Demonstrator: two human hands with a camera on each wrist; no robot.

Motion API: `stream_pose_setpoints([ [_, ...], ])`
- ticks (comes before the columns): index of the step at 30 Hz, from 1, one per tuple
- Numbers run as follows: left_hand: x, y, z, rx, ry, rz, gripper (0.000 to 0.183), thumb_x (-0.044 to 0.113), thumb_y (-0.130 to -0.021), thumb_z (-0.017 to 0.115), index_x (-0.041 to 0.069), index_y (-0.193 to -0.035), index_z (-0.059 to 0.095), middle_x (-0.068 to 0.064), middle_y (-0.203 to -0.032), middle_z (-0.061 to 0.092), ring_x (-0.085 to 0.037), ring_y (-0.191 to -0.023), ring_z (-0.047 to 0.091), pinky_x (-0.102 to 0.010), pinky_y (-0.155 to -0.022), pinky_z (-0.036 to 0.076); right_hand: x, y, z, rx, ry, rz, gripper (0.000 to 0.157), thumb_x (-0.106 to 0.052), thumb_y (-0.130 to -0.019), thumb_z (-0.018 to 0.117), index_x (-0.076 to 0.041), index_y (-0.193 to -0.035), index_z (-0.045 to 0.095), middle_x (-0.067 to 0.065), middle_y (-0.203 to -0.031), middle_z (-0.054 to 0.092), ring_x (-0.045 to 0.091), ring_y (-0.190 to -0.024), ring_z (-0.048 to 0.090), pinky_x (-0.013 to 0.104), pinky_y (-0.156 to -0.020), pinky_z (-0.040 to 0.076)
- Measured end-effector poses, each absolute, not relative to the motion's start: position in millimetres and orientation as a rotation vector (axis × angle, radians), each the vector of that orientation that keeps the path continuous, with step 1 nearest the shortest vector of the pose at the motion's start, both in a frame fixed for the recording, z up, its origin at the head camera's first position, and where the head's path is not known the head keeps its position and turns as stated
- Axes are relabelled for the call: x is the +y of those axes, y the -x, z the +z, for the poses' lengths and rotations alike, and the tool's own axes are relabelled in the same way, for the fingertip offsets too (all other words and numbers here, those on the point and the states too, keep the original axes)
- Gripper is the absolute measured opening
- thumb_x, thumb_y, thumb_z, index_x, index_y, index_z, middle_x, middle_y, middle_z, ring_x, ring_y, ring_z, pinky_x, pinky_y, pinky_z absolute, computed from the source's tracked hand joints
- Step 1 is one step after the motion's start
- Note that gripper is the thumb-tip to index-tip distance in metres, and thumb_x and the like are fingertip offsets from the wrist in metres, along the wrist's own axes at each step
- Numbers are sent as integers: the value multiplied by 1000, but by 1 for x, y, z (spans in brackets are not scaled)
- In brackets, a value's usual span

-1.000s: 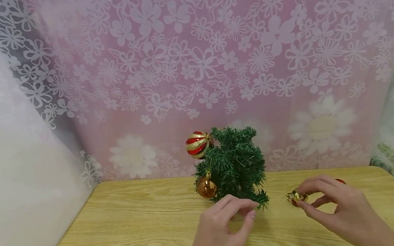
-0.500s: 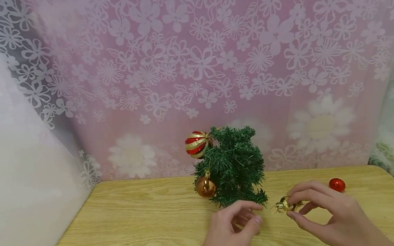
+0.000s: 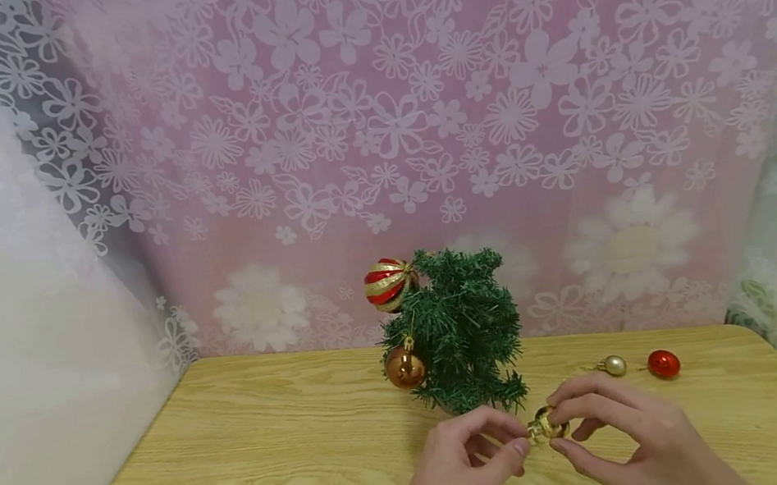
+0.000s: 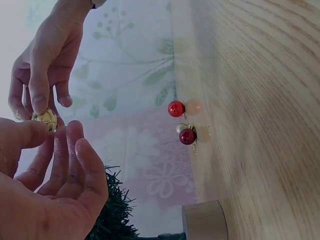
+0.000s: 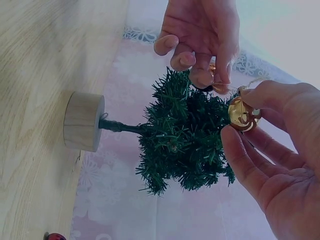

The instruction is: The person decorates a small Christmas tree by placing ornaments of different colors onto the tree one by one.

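In my right hand, thumb and fingertips grip a shiny gold Christmas ball by its sides, above the table. My left hand meets it from the left, thumb and forefinger pinching at the thin hanging loop by its cap. Just behind the hands stands a small green artificial Christmas tree on a round wooden base. Hanging on its left side are a red-and-gold striped ball and, lower down, a copper ball.
On the wood-grain table, right of the tree, lie a small pale gold ball and a red ball. A dark red ball shows beside them in the left wrist view. Flowered curtain closes off the back.
My right hand has carried the gold ball left and toward me, to my left fingertips, which have closed at its loop. The pale gold and red balls behind it have come into view.
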State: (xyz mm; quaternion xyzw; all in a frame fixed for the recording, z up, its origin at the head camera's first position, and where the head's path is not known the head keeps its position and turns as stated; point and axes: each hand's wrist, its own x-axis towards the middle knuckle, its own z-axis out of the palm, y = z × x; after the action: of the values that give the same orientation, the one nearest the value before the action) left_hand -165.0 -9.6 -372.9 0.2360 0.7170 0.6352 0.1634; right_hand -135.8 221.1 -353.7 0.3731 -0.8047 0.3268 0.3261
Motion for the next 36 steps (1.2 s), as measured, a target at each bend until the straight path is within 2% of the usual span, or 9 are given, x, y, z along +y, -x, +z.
stream_pose_setpoints([
  [5,-10,164,-373,2045,-680,1815,15,30,-100,67,19,-106,74,1,-91,75,-5,-74,68,-22,-66,51,222,136,-356,-2109,-985,845,23,-42,-97,65,-23,-109,70,-8,-112,68,-5,-83,64,7,-66,52],
  [8,-11,163,-373,2050,-666,1841,15,31,-100,67,19,-106,73,0,-93,74,-6,-74,67,-22,-65,50,224,137,-359,-2115,-979,849,21,-30,-92,77,-23,-109,70,-6,-112,71,-6,-79,64,7,-64,50],
  [12,-12,162,-373,2052,-634,1900,15,31,-100,67,18,-106,72,1,-94,74,-8,-76,69,-22,-65,49,225,137,-363,-2138,-965,867,45,-5,-73,91,-21,-109,68,-4,-109,74,-3,-80,66,8,-62,48],
  [14,-13,162,-373,2057,-625,1923,15,30,-100,67,17,-106,72,1,-94,74,-9,-77,70,-22,-65,49,225,138,-364,-2143,-977,870,48,-2,-71,91,-21,-109,67,-3,-108,74,-2,-82,67,8,-62,48],
  [19,-13,161,-373,2069,-627,1936,12,29,-100,67,18,-104,71,2,-93,73,-10,-76,70,-22,-63,48,225,139,-366,-2102,-1035,869,38,-8,-79,88,-17,-108,65,-1,-105,71,0,-86,65,8,-62,47],
  [21,-13,162,-373,2067,-630,1934,12,29,-100,67,18,-103,71,-1,-94,73,-9,-75,70,-22,-62,48,225,139,-365,-2110,-1038,857,28,-18,-87,83,-18,-109,65,-4,-106,70,-2,-86,63,8,-63,47],
  [25,-13,162,-373,2052,-633,1938,11,27,-100,67,17,-103,70,-1,-94,72,-8,-75,70,-23,-63,50,224,140,-364,-2092,-1075,840,20,-29,-97,72,-17,-112,66,-6,-108,67,-4,-83,59,7,-65,47],
  [30,-13,162,-373,2039,-640,1946,11,26,-100,67,15,-103,70,4,-92,70,-8,-74,70,-23,-62,51,222,142,-367,-2057,-1129,860,13,-27,-98,69,-20,-108,65,-5,-106,61,-3,-78,56,8,-66,48],
  [36,-12,162,-374,2042,-633,1945,12,28,-100,66,16,-103,69,5,-94,70,-8,-74,70,-22,-62,49,221,142,-370,-2055,-1164,886,10,-28,-100,64,-21,-106,64,-5,-107,59,-2,-77,56,8,-66,48],
])
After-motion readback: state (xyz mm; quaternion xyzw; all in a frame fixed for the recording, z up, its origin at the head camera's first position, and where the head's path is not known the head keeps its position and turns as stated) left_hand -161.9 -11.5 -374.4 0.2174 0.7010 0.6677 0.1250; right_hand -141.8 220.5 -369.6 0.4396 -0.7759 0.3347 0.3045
